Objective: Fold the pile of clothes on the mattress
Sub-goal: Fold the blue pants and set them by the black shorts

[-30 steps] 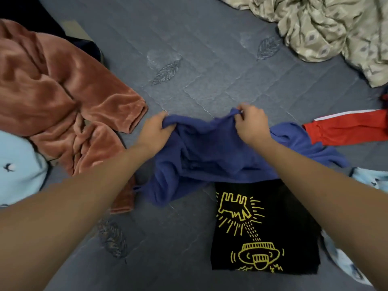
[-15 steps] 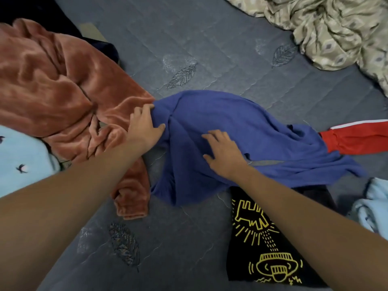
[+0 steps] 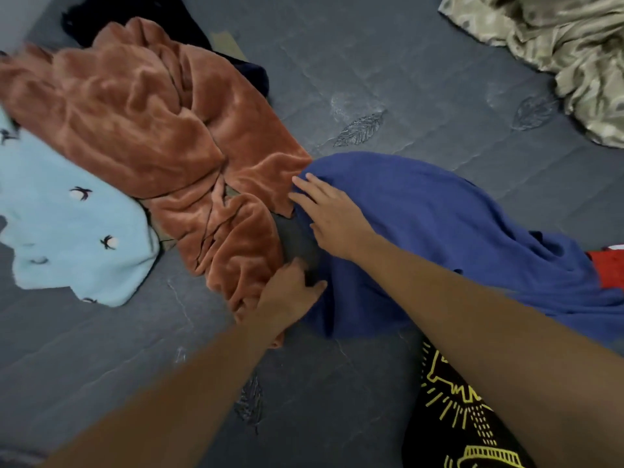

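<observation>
A blue garment (image 3: 449, 231) lies spread on the grey mattress (image 3: 388, 69), right of centre. My right hand (image 3: 332, 216) lies flat with straight fingers on the garment's upper left edge. Below it, my left hand (image 3: 288, 295) grips the garment's lower left edge, fingers curled under the cloth. A rust-coloured fleece garment (image 3: 162, 136) lies crumpled just left of both hands, touching the blue one. A folded black shirt with a yellow print (image 3: 462, 423) lies at the lower right, partly under my right forearm.
A light blue fleece with small bird marks (image 3: 67, 228) lies at the left. A beige patterned sheet (image 3: 557, 52) is bunched at the top right. A red garment (image 3: 607, 265) peeks out at the right edge. Dark clothing (image 3: 141, 15) lies behind the rust fleece.
The view has swung left. My right hand slid left and up to the blue garment's left edge. My left hand dropped from the top corner to the lower left edge and took hold.
</observation>
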The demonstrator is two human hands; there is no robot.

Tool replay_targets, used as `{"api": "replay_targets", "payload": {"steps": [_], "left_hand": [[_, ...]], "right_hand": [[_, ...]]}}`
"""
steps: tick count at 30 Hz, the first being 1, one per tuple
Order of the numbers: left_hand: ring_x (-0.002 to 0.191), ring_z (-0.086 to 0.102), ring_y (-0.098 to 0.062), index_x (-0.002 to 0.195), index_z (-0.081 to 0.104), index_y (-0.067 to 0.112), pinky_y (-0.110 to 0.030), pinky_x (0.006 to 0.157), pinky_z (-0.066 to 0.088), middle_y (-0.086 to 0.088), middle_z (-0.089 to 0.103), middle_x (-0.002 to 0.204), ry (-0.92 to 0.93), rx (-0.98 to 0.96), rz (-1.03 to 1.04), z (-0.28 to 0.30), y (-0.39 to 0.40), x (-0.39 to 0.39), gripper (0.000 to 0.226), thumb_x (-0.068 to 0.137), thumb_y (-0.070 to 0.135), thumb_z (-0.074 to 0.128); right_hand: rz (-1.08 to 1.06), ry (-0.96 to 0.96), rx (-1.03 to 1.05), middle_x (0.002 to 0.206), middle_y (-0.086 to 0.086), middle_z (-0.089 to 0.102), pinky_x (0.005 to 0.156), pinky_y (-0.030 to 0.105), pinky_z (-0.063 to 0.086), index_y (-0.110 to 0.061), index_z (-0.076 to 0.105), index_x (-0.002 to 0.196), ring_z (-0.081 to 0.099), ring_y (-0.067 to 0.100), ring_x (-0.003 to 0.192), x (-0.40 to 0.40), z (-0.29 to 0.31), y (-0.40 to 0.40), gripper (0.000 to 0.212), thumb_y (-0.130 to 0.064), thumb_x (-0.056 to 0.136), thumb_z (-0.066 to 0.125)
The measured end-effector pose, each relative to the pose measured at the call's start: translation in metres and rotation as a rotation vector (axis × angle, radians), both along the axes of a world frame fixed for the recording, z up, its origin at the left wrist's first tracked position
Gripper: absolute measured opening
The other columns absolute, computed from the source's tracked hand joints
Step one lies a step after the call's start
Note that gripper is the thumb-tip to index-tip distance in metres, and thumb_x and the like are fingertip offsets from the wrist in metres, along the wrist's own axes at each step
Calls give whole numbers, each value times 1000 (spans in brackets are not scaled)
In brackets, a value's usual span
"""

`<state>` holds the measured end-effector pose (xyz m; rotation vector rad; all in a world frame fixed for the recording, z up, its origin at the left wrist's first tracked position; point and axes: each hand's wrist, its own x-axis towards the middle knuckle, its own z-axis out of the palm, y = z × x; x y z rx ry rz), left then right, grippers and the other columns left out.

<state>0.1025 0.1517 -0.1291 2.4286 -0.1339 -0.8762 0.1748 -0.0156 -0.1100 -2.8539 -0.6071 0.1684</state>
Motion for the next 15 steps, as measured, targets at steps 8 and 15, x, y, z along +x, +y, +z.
{"api": "replay_targets", "payload": {"steps": [8, 15], "left_hand": [[101, 66, -28, 104, 57, 16, -38, 82, 53, -7, 70, 108, 66, 16, -176, -8, 8, -21, 18, 98, 32, 62], [62, 48, -8, 74, 46, 21, -22, 55, 31, 5, 49, 68, -3, -272, 24, 2, 26, -8, 32, 102, 20, 63]], "right_hand": [[160, 108, -446, 143, 6, 49, 109, 45, 31, -24, 44, 145, 45, 30, 129, 22, -4, 15, 71, -30, 84, 79], [124, 58, -462, 118, 6, 56, 92, 45, 31, -20, 73, 106, 47, 31, 113, 20, 9, -16, 22, -28, 86, 72]]}}
